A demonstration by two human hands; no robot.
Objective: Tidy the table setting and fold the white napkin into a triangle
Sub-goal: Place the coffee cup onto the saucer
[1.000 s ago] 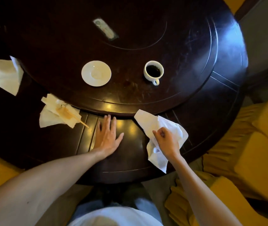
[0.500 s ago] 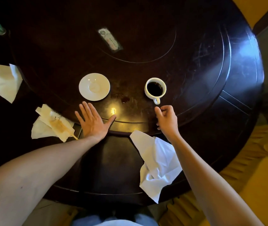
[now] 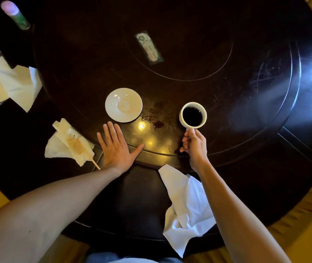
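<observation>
The right hand gripped the handle of the full cup, likely to set it on the saucer, while the left hand lay flat and released on the table, bracing, and the white napkin lay crumpled at the near edge.

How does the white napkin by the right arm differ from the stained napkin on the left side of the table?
The white napkin is clean; the stained napkin carries a brown blotch. The white napkin hangs partly over the table edge; the stained one lies fully on the top. A wooden stick pokes out from the stained napkin; nothing lies on the white one. Both are crumpled and unfolded, and neither hand touches them.
</observation>
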